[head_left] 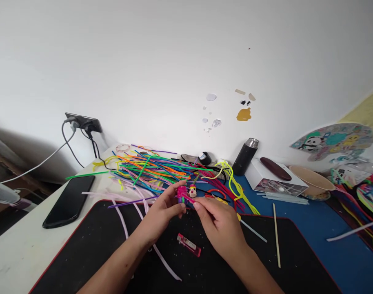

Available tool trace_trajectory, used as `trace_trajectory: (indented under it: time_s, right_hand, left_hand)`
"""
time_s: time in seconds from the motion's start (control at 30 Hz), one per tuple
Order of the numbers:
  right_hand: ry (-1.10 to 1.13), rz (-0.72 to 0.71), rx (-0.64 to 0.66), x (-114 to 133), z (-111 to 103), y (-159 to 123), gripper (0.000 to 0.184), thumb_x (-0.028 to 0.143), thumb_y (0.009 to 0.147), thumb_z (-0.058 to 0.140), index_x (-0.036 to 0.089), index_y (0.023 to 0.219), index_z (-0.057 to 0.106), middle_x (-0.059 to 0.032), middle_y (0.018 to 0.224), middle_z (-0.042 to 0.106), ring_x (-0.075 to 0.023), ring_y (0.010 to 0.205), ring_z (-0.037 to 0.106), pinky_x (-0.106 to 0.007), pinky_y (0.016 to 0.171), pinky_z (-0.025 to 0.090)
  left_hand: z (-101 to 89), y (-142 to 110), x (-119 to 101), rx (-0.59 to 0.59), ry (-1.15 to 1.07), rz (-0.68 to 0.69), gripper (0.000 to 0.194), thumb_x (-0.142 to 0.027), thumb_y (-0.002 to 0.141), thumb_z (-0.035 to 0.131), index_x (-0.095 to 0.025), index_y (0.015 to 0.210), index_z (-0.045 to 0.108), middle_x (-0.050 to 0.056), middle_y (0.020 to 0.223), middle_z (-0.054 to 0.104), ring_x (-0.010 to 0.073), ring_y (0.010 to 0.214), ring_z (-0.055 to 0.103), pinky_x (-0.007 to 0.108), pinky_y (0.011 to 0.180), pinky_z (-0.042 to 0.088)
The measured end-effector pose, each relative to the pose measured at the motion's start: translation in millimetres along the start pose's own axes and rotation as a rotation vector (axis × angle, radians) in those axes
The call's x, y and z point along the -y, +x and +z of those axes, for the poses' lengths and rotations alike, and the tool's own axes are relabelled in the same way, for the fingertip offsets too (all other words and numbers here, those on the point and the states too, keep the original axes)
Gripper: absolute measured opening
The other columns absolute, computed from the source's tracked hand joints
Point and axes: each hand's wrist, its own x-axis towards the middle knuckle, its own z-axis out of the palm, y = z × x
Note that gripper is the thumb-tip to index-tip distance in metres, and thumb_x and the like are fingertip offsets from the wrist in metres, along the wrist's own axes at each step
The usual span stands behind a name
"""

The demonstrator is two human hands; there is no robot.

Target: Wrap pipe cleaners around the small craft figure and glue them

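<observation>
My left hand (162, 208) is closed around a small wound bundle of pink, purple and green pipe cleaner (182, 192). The thumb and fingertips of my right hand (221, 222) pinch the pink strand (190, 199) that runs off this bundle to the right. Just behind the strand stands a small figure (192, 190) with a pale face and a pink and yellow top. Below the hands, a pink lighter (189, 245) lies on the black mat (162, 273). Fingers cover part of the bundle.
Behind the hands spreads a pile of coloured pipe cleaners (152, 168). A phone (69, 202) lies at left. A black thermos (246, 157), a white box (256, 175) and a bowl (311, 179) stand at back right. A thin stick (276, 237) lies on the mat's right side.
</observation>
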Motion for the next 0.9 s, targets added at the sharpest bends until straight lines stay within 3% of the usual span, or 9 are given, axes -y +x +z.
trace_trajectory:
  time_s: [0.2,0.4,0.53,0.7,0.9]
  right_hand:
    - [0.159,0.186,-0.039,-24.5,14.6,-19.1,0.021,0.035,0.104,0.064,0.028,0.107,0.084,-0.0075,0.100,0.087,-0.0288,0.089,0.082,-0.039,0.080,0.063]
    - [0.170,0.193,0.011,-33.7,7.7,-24.5,0.021,0.035,0.103,0.064,0.029,0.103,0.084,-0.0069,0.100,0.087,-0.0300,0.089,0.081,-0.040,0.079,0.060]
    - [0.169,0.190,0.037,-31.9,6.6,-27.6,0.022,0.032,0.104,0.061,0.029,0.102,0.083,-0.0056,0.096,0.086,-0.0274,0.084,0.080,-0.038,0.075,0.058]
    - [0.159,0.209,0.069,-28.9,6.3,-28.6,0.024,0.032,0.103,0.061,0.027,0.094,0.082,-0.0035,0.083,0.083,-0.0234,0.070,0.075,-0.035,0.066,0.053]
    - [0.214,0.299,0.055,-29.8,6.6,-30.2,0.022,0.033,0.099,0.064,0.026,0.086,0.080,-0.0029,0.072,0.078,-0.0202,0.057,0.065,-0.030,0.051,0.042]
  left_hand:
    - [-0.7,1.5,3.1,0.039,0.059,0.014,0.064,-0.020,0.080,0.083,-0.026,0.141,0.064,-0.002,0.084,0.064,0.0163,0.071,0.061,0.029,0.062,0.046]
    - [-2.3,1.4,7.4,0.084,0.037,-0.018,0.052,-0.020,0.083,0.083,-0.028,0.132,0.069,0.001,0.093,0.069,0.0140,0.069,0.061,0.025,0.059,0.044]
    - [-2.0,-1.6,6.9,0.132,0.012,-0.062,0.054,-0.018,0.084,0.084,-0.029,0.135,0.070,0.003,0.100,0.071,0.0142,0.072,0.061,0.025,0.061,0.044]
    - [1.8,-5.8,5.3,0.167,-0.001,-0.101,0.055,-0.019,0.083,0.087,-0.033,0.134,0.073,0.005,0.111,0.072,0.0153,0.079,0.060,0.026,0.066,0.044]
    - [4.2,-7.1,3.8,0.168,0.004,-0.107,0.051,-0.021,0.085,0.085,-0.034,0.133,0.074,0.003,0.104,0.071,0.0169,0.080,0.060,0.028,0.072,0.045]
